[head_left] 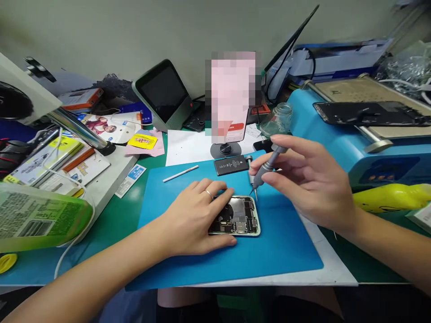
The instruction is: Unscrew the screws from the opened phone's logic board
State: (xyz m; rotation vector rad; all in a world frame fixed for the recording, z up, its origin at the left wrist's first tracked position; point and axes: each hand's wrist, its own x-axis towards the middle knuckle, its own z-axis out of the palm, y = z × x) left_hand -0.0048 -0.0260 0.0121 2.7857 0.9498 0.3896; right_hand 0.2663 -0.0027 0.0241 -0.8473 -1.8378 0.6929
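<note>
An opened smartphone (240, 215) lies on the blue mat (283, 251), its circuit boards and inner parts exposed. My left hand (198, 215) rests over its left end, fingers along the far edge and thumb along the near edge, hiding that end. My right hand (310, 179) grips a grey precision screwdriver (264, 172), tilted with its bit pointing down just above the phone's far right corner. Whether the bit touches the phone I cannot tell. Behind it a second slim screwdriver (249, 159) is partly hidden. A black phone battery (231, 165) lies beyond the phone.
A white stick (181, 173) lies on the mat's far left. Left are a green packet (40, 217) and a microscope-like stand (77, 128). A phone on a round stand (225, 149) is ahead. Right, a blue machine (323, 139) carries a phone part (370, 113) near a yellow bottle (390, 197).
</note>
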